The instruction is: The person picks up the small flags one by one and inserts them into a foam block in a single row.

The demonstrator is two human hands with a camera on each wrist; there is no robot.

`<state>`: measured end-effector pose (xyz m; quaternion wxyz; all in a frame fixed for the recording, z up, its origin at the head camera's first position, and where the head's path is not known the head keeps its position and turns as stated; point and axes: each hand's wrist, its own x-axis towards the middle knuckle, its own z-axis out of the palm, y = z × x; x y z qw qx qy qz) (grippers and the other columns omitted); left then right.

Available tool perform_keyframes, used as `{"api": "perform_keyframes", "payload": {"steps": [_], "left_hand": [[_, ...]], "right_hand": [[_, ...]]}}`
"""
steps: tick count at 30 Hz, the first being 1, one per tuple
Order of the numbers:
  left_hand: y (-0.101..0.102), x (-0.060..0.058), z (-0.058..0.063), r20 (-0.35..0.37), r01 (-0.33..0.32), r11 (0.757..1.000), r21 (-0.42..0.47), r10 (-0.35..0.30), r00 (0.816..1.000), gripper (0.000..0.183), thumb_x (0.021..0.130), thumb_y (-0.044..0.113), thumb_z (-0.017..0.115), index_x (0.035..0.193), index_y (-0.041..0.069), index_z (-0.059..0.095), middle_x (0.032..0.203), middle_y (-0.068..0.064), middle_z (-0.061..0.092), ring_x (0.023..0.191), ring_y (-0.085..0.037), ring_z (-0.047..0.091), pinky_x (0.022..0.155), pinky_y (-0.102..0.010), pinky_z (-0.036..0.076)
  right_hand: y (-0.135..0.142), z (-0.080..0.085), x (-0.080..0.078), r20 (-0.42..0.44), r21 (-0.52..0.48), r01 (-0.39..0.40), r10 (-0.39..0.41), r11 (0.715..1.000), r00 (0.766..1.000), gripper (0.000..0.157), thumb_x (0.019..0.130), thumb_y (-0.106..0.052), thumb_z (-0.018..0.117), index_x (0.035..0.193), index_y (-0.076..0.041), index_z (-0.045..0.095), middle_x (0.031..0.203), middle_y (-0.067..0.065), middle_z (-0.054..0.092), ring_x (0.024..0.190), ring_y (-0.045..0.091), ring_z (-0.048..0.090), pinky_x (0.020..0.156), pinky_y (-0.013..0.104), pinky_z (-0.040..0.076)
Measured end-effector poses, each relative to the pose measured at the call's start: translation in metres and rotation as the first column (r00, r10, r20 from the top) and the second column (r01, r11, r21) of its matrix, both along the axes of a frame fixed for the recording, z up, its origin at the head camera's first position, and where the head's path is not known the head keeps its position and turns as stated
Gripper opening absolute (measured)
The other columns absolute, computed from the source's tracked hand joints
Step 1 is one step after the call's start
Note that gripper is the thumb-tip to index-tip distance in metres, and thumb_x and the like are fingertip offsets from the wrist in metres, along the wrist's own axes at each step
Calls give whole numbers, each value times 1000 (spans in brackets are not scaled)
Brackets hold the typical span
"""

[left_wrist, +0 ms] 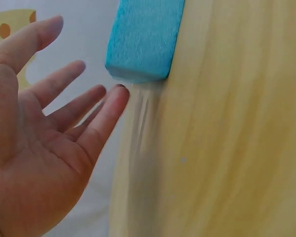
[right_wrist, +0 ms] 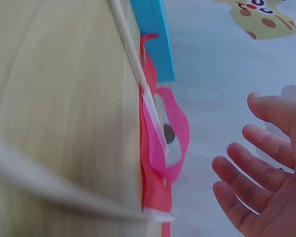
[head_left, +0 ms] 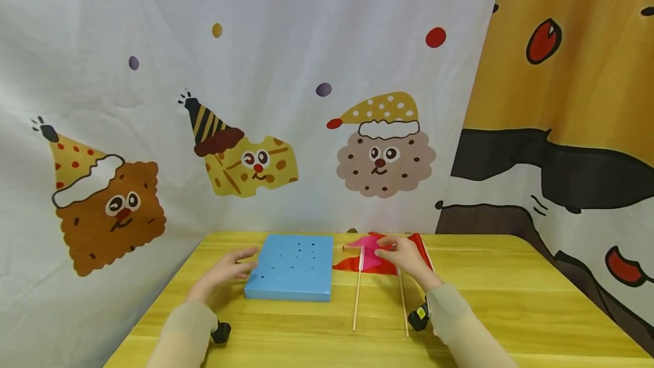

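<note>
Block: blue, flat on the tabletop near the far edge, between the left hand and the pink flag. Underside fully down, probably for stability; face with holes upward, probably for access from above.

Left hand: just beside the block's left side. Fingers spread and slightly bent, with nothing gripped. Contact with the block: none evident in the left wrist view. Position probably suited to steadying the block from that side.

Right hand: above the flags, to the right of the block. Fingers spread, thumb well apart from the rest, with nothing pinched. Clear gap to the pink flag in the right wrist view. Position probably suited to access from the right without crossing the block.

Pink flag: partly over red cloth, with one loose edge curled up. Pale sticks directed toward the person, probably for ease of reach; cloth toward the far edge. Exact number of red flags: cannot tell, owing to overlap and cover by the right hand.

Containers: holes in the block as the only receptacles in view, scattered and unequal in apparent size. Contents: no stick upright in any hole. Depth of holes: cannot tell.
</note>
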<state>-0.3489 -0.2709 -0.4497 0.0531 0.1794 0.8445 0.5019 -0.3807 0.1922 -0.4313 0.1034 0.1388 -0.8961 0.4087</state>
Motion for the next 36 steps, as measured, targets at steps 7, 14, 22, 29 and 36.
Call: {"api": "perform_keyframes", "payload": {"steps": [7, 14, 22, 29, 36], "left_hand": [[2, 5, -6, 49, 34, 999, 27, -35, 998, 67, 98, 26, 61, 150, -4, 31, 151, -28, 28, 128, -44, 43, 97, -51, 45], [0, 8, -9, 33, 49, 999, 24, -50, 998, 69, 95, 23, 64, 150, -3, 31, 152, -26, 29, 134, -48, 33, 99, -52, 43], [-1, 7, -10, 55, 78, 997, 21, -79, 995, 70, 94, 22, 66, 150, -2, 31, 152, -28, 26, 134, -50, 31, 100, -51, 42], [-3, 8, -15, 90, 73, 997, 2, -73, 993, 68, 93, 22, 68, 149, 1, 36, 150, -32, 28, 132, -51, 33, 99, -52, 43], [-3, 8, -18, 94, 74, 997, -21, -72, 993, 68, 93, 24, 68, 149, 1, 36, 149, -31, 30, 132, -49, 34, 99, -52, 43]], "right_hand": [[-20, 0, -3, 115, -123, 19, -5, 992, 993, 23, 84, -19, 77, 100, -3, 72, 88, 3, 71, 68, 27, 67, 54, 33, 55], [-35, -5, -7, 242, -207, 12, 39, 978, 970, 20, 87, -17, 74, 97, 0, 70, 81, 12, 67, 60, 27, 65, 52, 37, 56], [-40, -18, -5, 344, -247, 24, 65, 969, 937, 17, 86, -15, 73, 89, 2, 69, 70, 12, 65, 52, 20, 61, 51, 34, 56], [-46, -26, 3, 398, -190, 28, 51, 981, 916, 20, 84, -16, 76, 86, 1, 66, 68, 10, 64, 54, 20, 61, 52, 35, 57], [-49, -35, 10, 385, -134, 49, 6, 990, 923, 23, 80, -16, 79, 72, 0, 65, 58, 7, 58, 45, 17, 57, 48, 34, 55]]}}
